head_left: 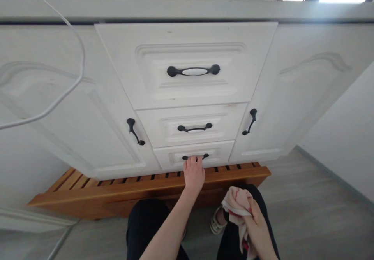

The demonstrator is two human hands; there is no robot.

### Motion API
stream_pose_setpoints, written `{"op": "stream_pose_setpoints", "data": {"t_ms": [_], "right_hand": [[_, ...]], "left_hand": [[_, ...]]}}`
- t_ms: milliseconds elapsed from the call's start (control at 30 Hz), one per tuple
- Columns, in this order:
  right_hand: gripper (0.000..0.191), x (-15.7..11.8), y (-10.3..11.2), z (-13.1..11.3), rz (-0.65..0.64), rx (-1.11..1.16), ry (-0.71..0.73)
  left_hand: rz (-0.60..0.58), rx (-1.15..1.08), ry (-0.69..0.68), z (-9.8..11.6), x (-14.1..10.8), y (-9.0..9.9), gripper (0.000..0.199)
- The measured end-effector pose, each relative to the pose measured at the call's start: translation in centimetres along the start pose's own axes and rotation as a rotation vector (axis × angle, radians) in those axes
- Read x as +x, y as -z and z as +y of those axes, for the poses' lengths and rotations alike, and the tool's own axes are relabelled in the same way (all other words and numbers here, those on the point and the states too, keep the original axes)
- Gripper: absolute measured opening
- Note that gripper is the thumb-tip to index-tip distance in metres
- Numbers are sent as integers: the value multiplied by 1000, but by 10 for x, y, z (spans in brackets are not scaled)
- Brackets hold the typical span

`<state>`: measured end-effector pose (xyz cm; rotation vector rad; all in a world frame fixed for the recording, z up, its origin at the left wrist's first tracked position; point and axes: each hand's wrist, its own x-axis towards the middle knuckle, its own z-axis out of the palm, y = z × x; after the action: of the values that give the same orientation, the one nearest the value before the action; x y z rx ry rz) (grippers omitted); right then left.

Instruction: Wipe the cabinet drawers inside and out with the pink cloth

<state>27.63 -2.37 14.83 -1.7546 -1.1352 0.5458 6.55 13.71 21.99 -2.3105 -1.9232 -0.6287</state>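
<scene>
My left hand [194,174] reaches to the lowest drawer [217,151] of a white cabinet, its fingers curled over the dark drawer handle [205,156]. That drawer looks closed. My right hand [257,225] is lower and to the right, by my right knee, gripping a crumpled pale pink cloth [238,203] with red marks. Above the lowest drawer are a middle drawer [152,122] and a larger top drawer [122,46], both closed. Each carries a dark handle with a white inset.
A low slatted wooden bench [117,194] runs along the cabinet's foot, between it and my legs. Cabinet doors [292,104] flank the drawers. A white cable [83,53] hangs from the countertop [187,11] at left. Grey floor [315,213] extends to the right.
</scene>
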Motion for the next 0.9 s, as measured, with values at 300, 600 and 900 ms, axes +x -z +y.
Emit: {"op": "stream_pose_setpoints", "data": {"t_ms": [300,600,900], "right_hand": [[43,14,7,-88,-64,168,23],[42,14,25,-162,-45,189,287],[53,28,15,-157,-170,-154,579]], "left_hand": [[-29,31,12,3,-2,5,13],[59,-74,-74,6,-89,16,27],[19,-169,-135,11,-117,38,28]]}}
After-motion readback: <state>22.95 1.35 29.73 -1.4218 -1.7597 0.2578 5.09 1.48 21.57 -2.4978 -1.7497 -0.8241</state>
